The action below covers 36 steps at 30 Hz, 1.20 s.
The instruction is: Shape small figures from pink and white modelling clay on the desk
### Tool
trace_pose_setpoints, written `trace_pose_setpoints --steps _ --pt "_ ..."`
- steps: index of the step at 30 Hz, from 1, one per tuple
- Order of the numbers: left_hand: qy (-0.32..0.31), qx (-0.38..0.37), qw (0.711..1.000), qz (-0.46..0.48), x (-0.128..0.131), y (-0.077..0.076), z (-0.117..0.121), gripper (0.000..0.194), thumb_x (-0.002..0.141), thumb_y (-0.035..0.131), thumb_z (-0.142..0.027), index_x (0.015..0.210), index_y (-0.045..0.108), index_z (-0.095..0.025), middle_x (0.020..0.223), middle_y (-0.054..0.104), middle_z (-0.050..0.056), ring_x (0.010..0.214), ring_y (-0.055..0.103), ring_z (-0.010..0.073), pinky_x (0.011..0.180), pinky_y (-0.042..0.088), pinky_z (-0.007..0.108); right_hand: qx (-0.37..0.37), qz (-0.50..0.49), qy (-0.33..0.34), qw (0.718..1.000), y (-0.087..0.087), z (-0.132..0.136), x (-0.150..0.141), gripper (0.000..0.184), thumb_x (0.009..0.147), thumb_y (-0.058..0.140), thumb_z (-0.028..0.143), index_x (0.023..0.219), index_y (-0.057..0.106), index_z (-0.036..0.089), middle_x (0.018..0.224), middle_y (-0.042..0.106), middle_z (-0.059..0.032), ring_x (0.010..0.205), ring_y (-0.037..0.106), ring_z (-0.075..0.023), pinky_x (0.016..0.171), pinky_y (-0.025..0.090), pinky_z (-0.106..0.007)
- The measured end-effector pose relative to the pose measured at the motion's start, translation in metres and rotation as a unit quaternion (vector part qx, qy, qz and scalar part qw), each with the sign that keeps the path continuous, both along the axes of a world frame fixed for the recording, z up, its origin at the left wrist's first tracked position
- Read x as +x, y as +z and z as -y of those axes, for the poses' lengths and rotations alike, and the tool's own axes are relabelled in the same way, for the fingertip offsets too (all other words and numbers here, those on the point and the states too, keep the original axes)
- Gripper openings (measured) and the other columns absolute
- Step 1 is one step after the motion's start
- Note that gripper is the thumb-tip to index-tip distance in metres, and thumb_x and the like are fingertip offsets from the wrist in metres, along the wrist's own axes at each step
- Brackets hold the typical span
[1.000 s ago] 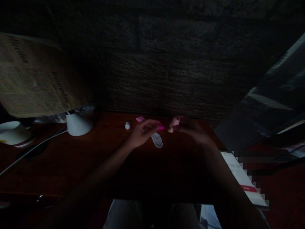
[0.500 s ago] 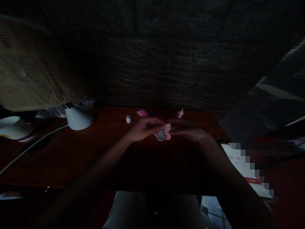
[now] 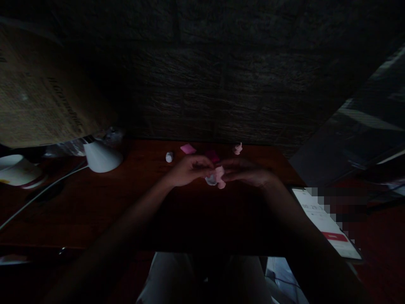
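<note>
Over the dark wooden table, my left hand (image 3: 191, 169) and my right hand (image 3: 245, 172) meet with fingers bent towards each other. Both close on a pale pink, clay-like piece (image 3: 220, 176), its rounded lower end showing below the fingertips. A whitish translucent piece (image 3: 210, 180) is just beneath the left fingertips; whether it is touched I cannot tell. Behind the hands lie a magenta square (image 3: 212, 156), a pink square (image 3: 188, 148), a small white lump (image 3: 169, 157) and another pale pink lump (image 3: 238, 148).
A white cone-shaped lamp base (image 3: 101, 157) with a cable stands at left, beside a paper cup (image 3: 19, 169) and a large brown printed bag (image 3: 47, 93). To the right a phone (image 3: 319, 215) shows a timer. A dark textured wall (image 3: 202, 84) rises behind the table.
The fingers have shifted slightly on the pale pink piece, and more of the magenta square shows behind them. The whole view has moved a little.
</note>
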<state>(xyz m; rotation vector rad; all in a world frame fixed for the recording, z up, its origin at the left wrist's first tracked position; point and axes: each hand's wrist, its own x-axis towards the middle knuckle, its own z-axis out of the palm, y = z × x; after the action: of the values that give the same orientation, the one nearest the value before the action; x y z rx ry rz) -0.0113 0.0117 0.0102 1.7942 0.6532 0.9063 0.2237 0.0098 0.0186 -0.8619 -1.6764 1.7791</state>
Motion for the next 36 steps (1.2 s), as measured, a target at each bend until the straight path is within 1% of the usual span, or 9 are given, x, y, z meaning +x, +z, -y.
trace_pose_setpoints --steps 3,7,11,15,20,23,26,31,36 --pt "0.004 -0.003 1.0 0.004 -0.0003 0.0011 0.001 0.023 0.079 0.078 -0.033 0.089 0.072 -0.013 0.087 0.074 0.006 0.076 0.069 0.0139 0.071 0.055 0.025 -0.001 -0.011 0.01 1.0 0.0 0.0003 -0.0001 0.04 0.065 0.09 0.027 0.102 0.078 0.018 0.101 0.077 -0.0047 0.096 0.071 -0.0181 0.088 0.054 -0.03" --pt "-0.002 -0.005 1.0 -0.001 -0.0008 0.0018 0.0015 0.026 0.078 0.079 -0.036 0.09 0.072 -0.014 0.087 0.075 0.007 0.075 0.069 0.0152 0.069 0.055 0.026 -0.009 -0.012 0.011 1.0 0.0002 -0.0004 0.0009 0.041 0.065 0.089 0.024 0.103 0.077 0.018 0.102 0.077 -0.0057 0.097 0.071 -0.0186 0.089 0.053 -0.03" --pt "-0.003 -0.001 1.0 0.001 -0.0009 0.0005 0.0008 0.023 0.08 0.077 -0.034 0.087 0.072 -0.013 0.083 0.074 0.005 0.072 0.067 0.0138 0.069 0.055 0.026 -0.006 -0.007 0.02 1.0 0.0008 -0.0008 0.001 0.039 0.067 0.088 0.024 0.104 0.077 0.018 0.103 0.077 -0.0058 0.098 0.07 -0.0185 0.091 0.052 -0.031" --pt "-0.006 0.004 1.0 0.002 -0.0005 0.0001 0.0011 0.023 0.081 0.076 -0.034 0.088 0.071 -0.013 0.084 0.073 0.005 0.074 0.066 0.0132 0.069 0.053 0.025 0.008 -0.009 0.032 0.999 0.0015 -0.0005 -0.0002 0.038 0.069 0.087 0.025 0.104 0.077 0.017 0.105 0.077 -0.006 0.099 0.069 -0.0184 0.091 0.051 -0.03" --pt "-0.021 -0.021 0.999 0.021 0.0 0.0024 0.0021 0.029 0.085 0.074 -0.037 0.099 0.069 -0.013 0.08 0.071 0.003 0.065 0.064 0.0113 0.063 0.053 0.024 0.004 -0.025 0.033 0.999 0.0023 0.0001 -0.0019 0.035 0.069 0.086 0.023 0.102 0.078 0.016 0.102 0.077 -0.006 0.096 0.07 -0.0174 0.089 0.051 -0.029" --pt "-0.033 -0.026 0.999 0.019 -0.0001 0.0024 0.0018 0.028 0.085 0.074 -0.039 0.094 0.069 -0.013 0.076 0.07 0.003 0.064 0.063 0.0112 0.063 0.053 0.024 0.004 -0.033 0.052 0.998 0.0027 0.0003 -0.0028 0.03 0.071 0.085 0.023 0.1 0.078 0.017 0.101 0.078 -0.0059 0.095 0.07 -0.0165 0.087 0.052 -0.027" --pt "-0.03 -0.029 0.999 0.014 -0.0003 0.0012 0.001 0.029 0.082 0.077 -0.04 0.089 0.069 -0.013 0.075 0.07 0.003 0.065 0.064 0.0119 0.064 0.054 0.025 0.005 -0.037 0.061 0.997 0.0026 0.0002 -0.0032 0.029 0.071 0.084 0.024 0.099 0.078 0.017 0.101 0.078 -0.0064 0.094 0.07 -0.0169 0.087 0.053 -0.028" --pt "-0.021 -0.019 1.0 0.01 -0.0001 0.0009 0.0005 0.032 0.082 0.075 -0.044 0.086 0.068 -0.013 0.074 0.068 0.003 0.064 0.064 0.0119 0.063 0.053 0.024 0.02 -0.026 0.042 0.999 0.0015 -0.0007 -0.0031 0.03 0.071 0.084 0.024 0.1 0.078 0.017 0.104 0.077 -0.006 0.099 0.069 -0.018 0.092 0.051 -0.029" --pt "-0.021 -0.009 1.0 0.004 0.0012 0.0018 0.0017 0.031 0.085 0.072 -0.044 0.088 0.066 -0.014 0.071 0.064 0.0 0.06 0.059 0.0096 0.057 0.047 0.021 0.014 -0.021 0.019 0.999 0.0022 0.0003 -0.0055 0.031 0.068 0.085 0.024 0.098 0.078 0.018 0.102 0.077 -0.005 0.098 0.069 -0.0183 0.091 0.051 -0.03"
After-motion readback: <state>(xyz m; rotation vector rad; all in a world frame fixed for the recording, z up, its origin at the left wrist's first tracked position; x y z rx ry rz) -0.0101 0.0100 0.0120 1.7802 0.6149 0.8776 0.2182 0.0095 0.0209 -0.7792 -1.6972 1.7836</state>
